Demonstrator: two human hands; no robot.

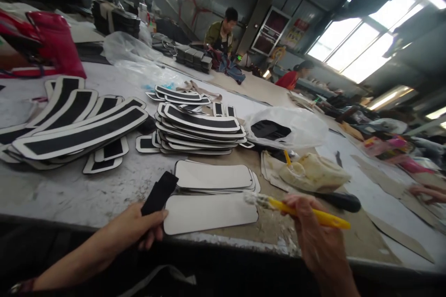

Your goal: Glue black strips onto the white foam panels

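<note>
My right hand (308,225) is closed around the yellow handle of a brush (315,216). The whitish, coated bristles touch the upper right part of a pale rounded panel (209,216) at the table's front edge. My left hand (139,227) is closed on a black strip (160,192), and its thumb rests at that panel's left end. Just behind lies a small stack of similar pale panels (212,175). To the right, a yellowed, stained container (311,172) holds a small yellow stick; its contents are hidden from me.
Curved black-and-white pieces are piled behind (202,123) and at left (83,132). A clear plastic bag (303,125) with black pieces sits at back right, near a black handle (341,202). A red bag (55,41) stands far left. Other people work farther back; another person's hand (427,192) is at right.
</note>
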